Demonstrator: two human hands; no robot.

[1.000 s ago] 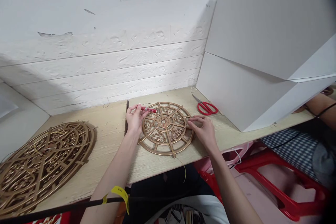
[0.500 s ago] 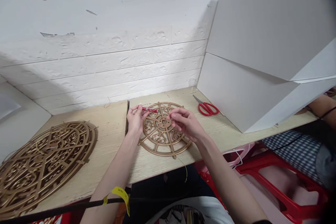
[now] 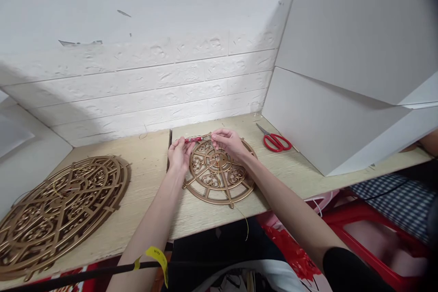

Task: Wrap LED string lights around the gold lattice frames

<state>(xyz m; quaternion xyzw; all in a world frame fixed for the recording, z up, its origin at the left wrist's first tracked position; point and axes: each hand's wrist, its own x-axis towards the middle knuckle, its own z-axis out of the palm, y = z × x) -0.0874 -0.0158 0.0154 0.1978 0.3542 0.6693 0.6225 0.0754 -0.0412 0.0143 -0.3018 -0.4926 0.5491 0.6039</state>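
A round gold openwork disc (image 3: 219, 175) lies flat on the light wooden bench (image 3: 147, 191) in front of me. My left hand (image 3: 178, 153) is closed on a small red tube (image 3: 194, 139) at the disc's far left rim. Across from it, my right hand (image 3: 227, 142) pinches its fingers together at the tip of the tube, over the disc's far edge. What the right fingers hold is too small to make out. A thin wire (image 3: 244, 223) trails from the disc's near edge over the bench front.
A stack of larger gold openwork discs (image 3: 58, 212) lies at the bench's left. Red-handled scissors (image 3: 275, 141) lie to the right of the small disc. White boards (image 3: 345, 68) lean at the right. Behind the bench is a white brick wall (image 3: 137, 73). Below right stands a red stool (image 3: 372, 242).
My right hand left the disc's right rim, rose across the centre and now meets the tip of the red tube. The left hand kept holding the tube.
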